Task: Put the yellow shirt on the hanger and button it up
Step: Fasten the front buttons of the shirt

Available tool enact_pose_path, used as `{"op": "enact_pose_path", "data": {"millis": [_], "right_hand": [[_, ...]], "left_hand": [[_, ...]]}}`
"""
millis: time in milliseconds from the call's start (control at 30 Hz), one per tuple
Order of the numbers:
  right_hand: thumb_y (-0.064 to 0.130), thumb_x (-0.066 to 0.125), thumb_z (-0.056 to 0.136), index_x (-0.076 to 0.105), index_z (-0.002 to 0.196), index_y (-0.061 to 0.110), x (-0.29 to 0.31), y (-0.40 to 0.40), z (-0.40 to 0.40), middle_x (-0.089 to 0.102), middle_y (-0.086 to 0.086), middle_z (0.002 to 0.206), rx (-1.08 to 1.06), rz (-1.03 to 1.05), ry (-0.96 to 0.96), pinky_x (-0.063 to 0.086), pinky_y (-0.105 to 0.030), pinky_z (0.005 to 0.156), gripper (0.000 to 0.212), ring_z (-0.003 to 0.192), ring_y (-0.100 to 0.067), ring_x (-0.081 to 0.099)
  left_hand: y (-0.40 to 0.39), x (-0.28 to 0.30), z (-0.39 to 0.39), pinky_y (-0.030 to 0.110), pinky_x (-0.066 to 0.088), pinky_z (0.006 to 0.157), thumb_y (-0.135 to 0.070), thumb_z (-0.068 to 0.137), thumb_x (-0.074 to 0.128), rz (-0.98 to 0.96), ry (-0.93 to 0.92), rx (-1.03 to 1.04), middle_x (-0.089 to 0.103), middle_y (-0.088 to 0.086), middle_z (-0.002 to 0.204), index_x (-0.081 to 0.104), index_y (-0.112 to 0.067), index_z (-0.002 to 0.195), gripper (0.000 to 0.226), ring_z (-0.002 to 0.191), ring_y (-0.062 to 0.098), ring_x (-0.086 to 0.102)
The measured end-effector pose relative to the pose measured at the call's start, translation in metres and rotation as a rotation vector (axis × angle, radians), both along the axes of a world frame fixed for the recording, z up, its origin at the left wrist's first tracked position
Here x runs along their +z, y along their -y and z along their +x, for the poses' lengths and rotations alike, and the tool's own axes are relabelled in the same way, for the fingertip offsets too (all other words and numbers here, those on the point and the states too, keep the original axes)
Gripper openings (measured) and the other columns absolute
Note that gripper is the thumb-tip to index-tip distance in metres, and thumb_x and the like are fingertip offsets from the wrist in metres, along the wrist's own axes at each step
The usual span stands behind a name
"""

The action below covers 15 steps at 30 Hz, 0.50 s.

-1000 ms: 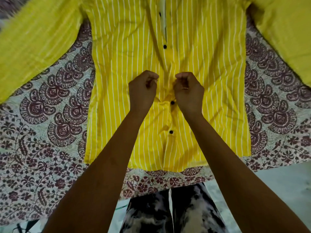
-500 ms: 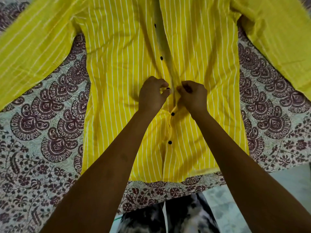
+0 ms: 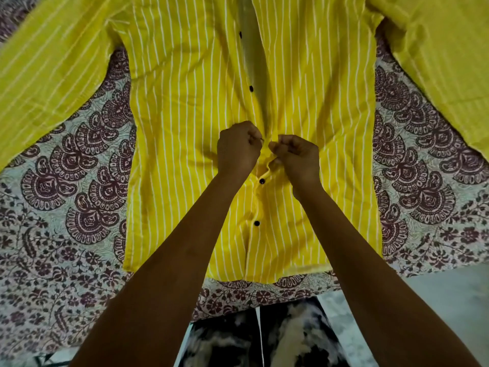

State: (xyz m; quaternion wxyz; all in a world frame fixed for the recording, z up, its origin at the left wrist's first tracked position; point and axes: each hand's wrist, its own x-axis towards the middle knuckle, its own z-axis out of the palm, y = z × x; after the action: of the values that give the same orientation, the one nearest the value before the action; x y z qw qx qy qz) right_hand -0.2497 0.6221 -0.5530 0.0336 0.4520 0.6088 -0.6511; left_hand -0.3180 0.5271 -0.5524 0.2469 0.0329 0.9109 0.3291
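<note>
Shirt: the yellow cotton shirt with thin white stripes [image 3: 185,128] lies flat, front up, across the middle and top of the frame, sleeves spread toward the upper left and upper right corners.
Placket: closed at the two lowest small black buttons [image 3: 262,181]; above the hands the front edges part, and two more black buttons sit along the left edge of the gap.
Left hand: the left hand [image 3: 238,148], centre frame, has its fingers curled, pinching the shirt's left front edge.
Right hand: the right hand [image 3: 297,156], just beside it, fingers curled, pinches the right front edge; the fingertips of both hands nearly meet.
Surface: a white bedsheet printed with maroon paisley and flowers [image 3: 66,207] lies under the shirt.
Hanger: cannot tell; none shows.
</note>
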Motion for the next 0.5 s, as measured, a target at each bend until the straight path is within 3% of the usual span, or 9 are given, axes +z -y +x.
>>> {"op": "enact_pose_path", "data": {"millis": [67,133,267,500], "right_hand": [[0.003,0.068,0.08,0.063,0.085,0.007,0.002,0.004,-0.001,0.059,-0.003,0.065,-0.007,0.02,-0.005,0.045,-0.017,0.051,0.008,0.045,-0.001,0.054],[0.0,0.067,0.08,0.064,0.087,0.002,0.004,0.009,-0.001,0.059,-0.007,0.066,-0.044,0.002,-0.018,0.043,-0.015,0.046,0.008,0.04,0.0,0.053],[0.001,0.068,0.079,0.067,0.092,-0.002,0.0,0.014,0.0,0.061,-0.01,0.067,-0.093,-0.015,-0.011,0.046,-0.02,0.048,0.013,0.045,-0.005,0.056],[0.001,0.056,0.087,0.067,0.09,-0.001,-0.001,0.014,0.002,0.062,-0.007,0.066,-0.069,-0.024,-0.038,0.05,-0.025,0.054,0.011,0.052,-0.012,0.058]], "left_hand": [[-0.001,0.007,0.003,0.02,0.043,0.071,-0.008,0.077,0.066,0.085,0.053,0.108,0.071,0.004,0.082,0.071,-0.009,0.082,0.007,0.077,0.014,0.064],[-0.001,0.011,0.006,0.028,0.051,0.073,-0.006,0.077,0.066,0.159,0.09,0.179,0.068,0.002,0.075,0.071,-0.008,0.082,0.008,0.068,0.015,0.063],[0.003,0.014,0.008,0.034,0.053,0.074,-0.006,0.077,0.066,0.204,0.121,0.201,0.069,0.005,0.075,0.071,-0.007,0.083,0.008,0.059,0.009,0.058],[0.003,0.015,0.008,0.046,0.054,0.081,-0.006,0.08,0.063,0.242,0.234,0.226,0.063,-0.005,0.069,0.068,-0.01,0.083,0.007,0.077,0.021,0.065]]}}
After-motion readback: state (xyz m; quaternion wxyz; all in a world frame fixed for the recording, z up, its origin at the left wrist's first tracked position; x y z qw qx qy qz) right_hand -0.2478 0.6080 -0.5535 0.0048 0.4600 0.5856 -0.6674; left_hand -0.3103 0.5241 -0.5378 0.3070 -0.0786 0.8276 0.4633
